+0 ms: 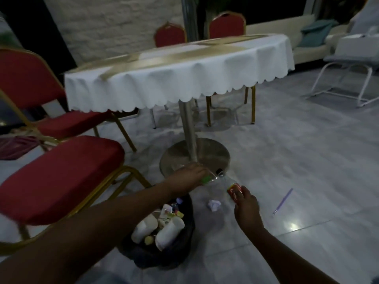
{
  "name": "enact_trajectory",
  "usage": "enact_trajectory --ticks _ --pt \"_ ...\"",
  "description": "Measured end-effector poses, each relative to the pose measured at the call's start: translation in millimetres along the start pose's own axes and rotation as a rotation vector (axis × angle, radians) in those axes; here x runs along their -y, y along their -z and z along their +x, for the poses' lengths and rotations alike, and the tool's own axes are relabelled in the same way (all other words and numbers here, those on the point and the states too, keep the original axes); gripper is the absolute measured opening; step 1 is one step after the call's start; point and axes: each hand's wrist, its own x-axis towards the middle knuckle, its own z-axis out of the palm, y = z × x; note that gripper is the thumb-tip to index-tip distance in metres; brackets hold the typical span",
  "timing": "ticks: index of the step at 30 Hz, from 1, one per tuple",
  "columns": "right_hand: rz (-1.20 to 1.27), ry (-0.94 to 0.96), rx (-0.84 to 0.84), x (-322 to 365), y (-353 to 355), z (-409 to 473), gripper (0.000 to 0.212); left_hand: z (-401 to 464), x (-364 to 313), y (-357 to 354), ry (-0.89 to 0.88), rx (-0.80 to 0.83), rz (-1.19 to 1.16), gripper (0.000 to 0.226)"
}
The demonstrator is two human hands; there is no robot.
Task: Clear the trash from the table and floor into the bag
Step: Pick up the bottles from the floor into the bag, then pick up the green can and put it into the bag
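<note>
A: What do the hands hold?

B: The left hand [187,177] has its grip curled round a clear bottle with a green label [207,178], low over the floor near the bench's metal base [213,155]. The right hand [247,206] closes its grip on a clear bottle with a red label [233,190], whose dark cap points far and left, just beside the other bottle.

A: And the bag?

B: The black bag [184,238] sits open on the floor under the left forearm, with white cups [168,232] and wrappers inside.

A: Anything else on the floor?

B: A crumpled white paper [214,204] lies between the bag and the right hand, and a purple straw [283,201] lies further right. The round bench [174,83] wears a white scalloped cloth, red chairs [59,177] to its left.
</note>
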Motion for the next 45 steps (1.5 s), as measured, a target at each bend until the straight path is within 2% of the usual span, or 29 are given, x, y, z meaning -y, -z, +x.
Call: enact_trajectory --ticks 4,7,11,15,18,23,27,29,31,34,36,39,45 --pt "0.063 0.164 0.035 52 -12 1 0.059 -64 21 17 0.1 0.091 0.053 0.049" --pt "0.046 0.273 0.112 89 -31 1 0.05 -109 32 18 0.1 0.11 0.076 0.04" --pt "-0.003 0.315 0.218 130 -50 -11 0.044 -151 30 15 -0.004 0.1 0.075 0.031" --pt "-0.036 0.335 0.332 138 -83 -23 0.053 -189 36 -21 0.038 0.107 0.086 0.039" --pt "-0.047 0.35 0.375 142 -99 -31 0.049 -206 34 -48 0.085 0.13 -0.016 0.042" --pt "-0.111 0.335 0.406 145 -107 -30 0.054 -211 24 -74 0.054 0.118 -0.124 0.037" --pt "-0.121 0.335 0.429 141 -97 -23 0.059 -217 26 -73 0.132 0.099 -0.099 0.043" --pt "-0.088 0.384 0.461 131 -89 -18 0.07 -218 29 -64 0.142 0.117 -0.048 0.045" --pt "-0.078 0.421 0.458 120 -79 -15 0.083 -218 33 -53 0.162 0.13 -0.007 0.055" --pt "-0.122 0.412 0.448 107 -61 -9 0.091 -212 40 -43 0.19 0.137 0.059 0.06" --pt "-0.141 0.423 0.39 98 -46 -4 0.088 -198 40 -32 0.207 0.16 0.079 0.06" --pt "-0.186 0.356 0.403 75 -22 3 0.083 -160 39 -20 0.183 0.179 0.085 0.064" --pt "-0.277 0.207 0.349 14 33 27 0.087 -61 31 -5 0.037 0.139 0.108 0.064"
